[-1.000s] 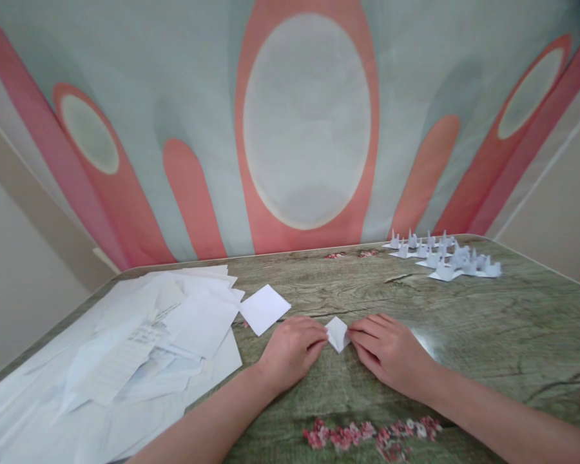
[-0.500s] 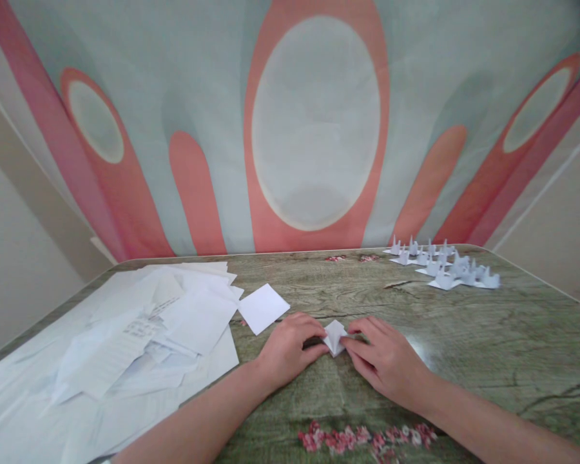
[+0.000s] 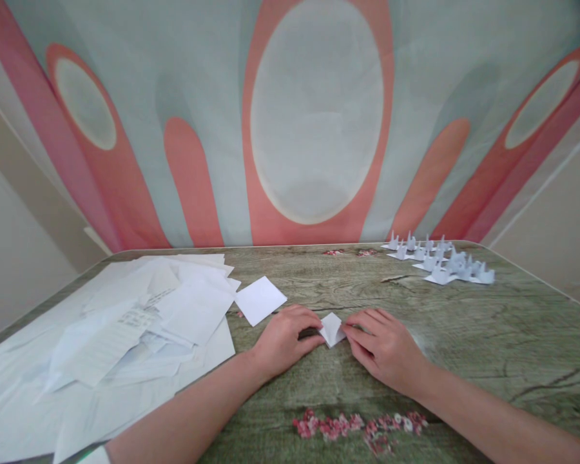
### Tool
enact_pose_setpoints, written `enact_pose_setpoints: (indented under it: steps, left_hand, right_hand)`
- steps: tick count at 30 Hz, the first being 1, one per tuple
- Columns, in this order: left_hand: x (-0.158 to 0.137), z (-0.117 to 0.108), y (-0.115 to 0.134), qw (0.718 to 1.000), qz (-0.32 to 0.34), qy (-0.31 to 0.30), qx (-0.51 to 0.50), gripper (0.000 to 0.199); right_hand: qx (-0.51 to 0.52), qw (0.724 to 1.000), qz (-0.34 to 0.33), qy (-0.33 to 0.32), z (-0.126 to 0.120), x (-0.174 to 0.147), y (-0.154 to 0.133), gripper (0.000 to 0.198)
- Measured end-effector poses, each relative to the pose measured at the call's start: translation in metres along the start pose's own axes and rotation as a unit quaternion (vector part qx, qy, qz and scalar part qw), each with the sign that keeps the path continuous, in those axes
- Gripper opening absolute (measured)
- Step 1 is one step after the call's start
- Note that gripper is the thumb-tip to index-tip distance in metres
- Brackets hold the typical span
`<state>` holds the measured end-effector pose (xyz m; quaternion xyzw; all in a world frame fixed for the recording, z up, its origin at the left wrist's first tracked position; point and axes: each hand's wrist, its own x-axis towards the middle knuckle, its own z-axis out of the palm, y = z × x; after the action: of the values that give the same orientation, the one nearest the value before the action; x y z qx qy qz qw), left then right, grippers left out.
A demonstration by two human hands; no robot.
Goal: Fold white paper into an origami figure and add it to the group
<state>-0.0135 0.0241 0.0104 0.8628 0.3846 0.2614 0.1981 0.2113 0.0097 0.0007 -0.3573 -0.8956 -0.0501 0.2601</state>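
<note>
A small folded white paper point(image 3: 332, 328), roughly diamond-shaped with flaps and creases, lies on the table between my two hands. My left hand point(image 3: 287, 335) pinches its left corner between thumb and fingers. At the right corner, the fingertips of my right hand point(image 3: 384, 345) grip a flap, with thumb and forefinger closed together. Just beyond my left hand rests a flat square of white paper point(image 3: 261, 300). Toward the back right stand several folded paper cranes point(image 3: 447, 261), grouped in rows.
A large, loose pile of white paper sheets point(image 3: 188, 309), some printed, covers the left side of the wood-patterned table point(image 3: 488, 335). Pink flowers point(image 3: 336, 425) are printed near the front edge. A patterned backdrop point(image 3: 319, 116) rises behind the table's far edge.
A flap of the folded paper has shifted, so its front shows a different face and the right side sticks out more. Both hands stay at its corners. The whole view has tilted slightly.
</note>
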Motion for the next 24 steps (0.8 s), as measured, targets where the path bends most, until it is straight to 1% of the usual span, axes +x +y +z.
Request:
enact_pose_setpoints:
  steps: [3,8,14,20,24]
  left_hand:
    - [0.0001,-0.0001,0.0002,1.0,0.0,-0.003,0.005,0.017]
    - [0.0,0.0002,-0.0001,1.0,0.0,0.001,0.004,0.018]
    - [0.0004,0.0002,-0.0001,1.0,0.003,-0.007,0.006,0.018]
    - [0.0003,-0.0006,0.0003,1.0,0.006,-0.004,0.0,0.017]
    - [0.0001,-0.0004,-0.0003,1.0,0.003,-0.006,-0.003,0.017]
  right_hand:
    - [-0.003,1.0,0.0,0.005,0.0001,-0.0002,-0.0007,0.018]
    - [0.001,1.0,0.002,-0.003,0.0006,0.0004,-0.002,0.019]
    - [0.001,1.0,-0.001,-0.008,0.0009,0.0012,-0.0024,0.02]
    - [-0.006,1.0,-0.01,0.009,0.0009,0.0006,-0.0014,0.019]
    - [-0.011,1.0,-0.006,0.006,0.0006,0.0004,-0.0009,0.019]
